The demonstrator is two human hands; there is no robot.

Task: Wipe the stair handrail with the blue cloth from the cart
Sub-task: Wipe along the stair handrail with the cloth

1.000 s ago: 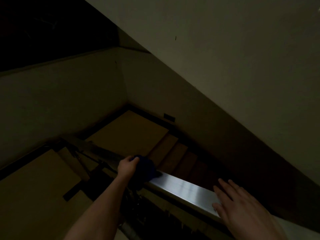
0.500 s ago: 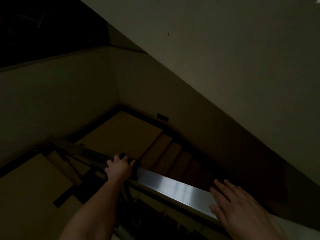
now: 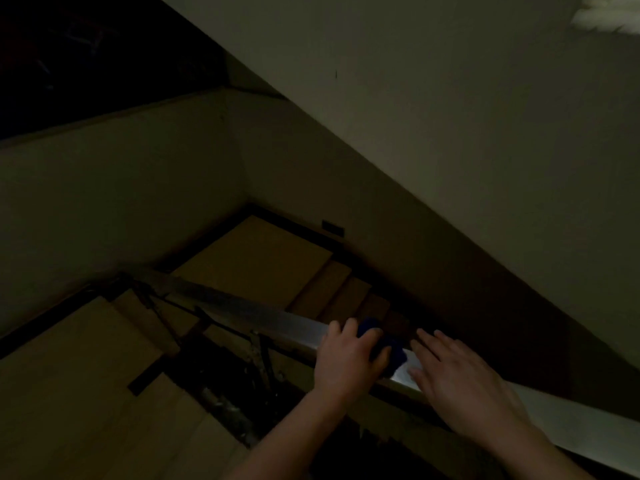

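The wiping step is in hand, judging by the cloth pressed onto the rail partway along its length. In this dim stairwell the metal handrail [image 3: 263, 317] starts at the middle left of the frame, above the tan landing [image 3: 252, 261], and slopes down to the lower right corner. The steps [image 3: 332, 289] drop away behind it, and a pale wall [image 3: 450, 133] fills the upper right. The cart is not in view.

Just right of centre, the left hand [image 3: 349, 358] sits on top of the rail with its fingers curled over the blue cloth [image 3: 394, 353], clamping it against the metal. Only a dark blue fold shows, beyond the knuckles and beside the thumb. How far the cloth wraps around the rail cannot be told in this light.

Right of that, near the cloth but seemingly not touching it, the right hand [image 3: 464, 382] lies flat on the rail. Its fingers [image 3: 433, 344] are straight and slightly spread. It holds nothing and seems only to steady the person.

The long stretch of rail to the left of the cloth reflects some light, but whether it is clean cannot be judged. The next move probably calls for a firm slide of the cloth along the rail with even downward pressure. The stretch under and beyond the right hand would need that hand lifted clear before the cloth could pass.
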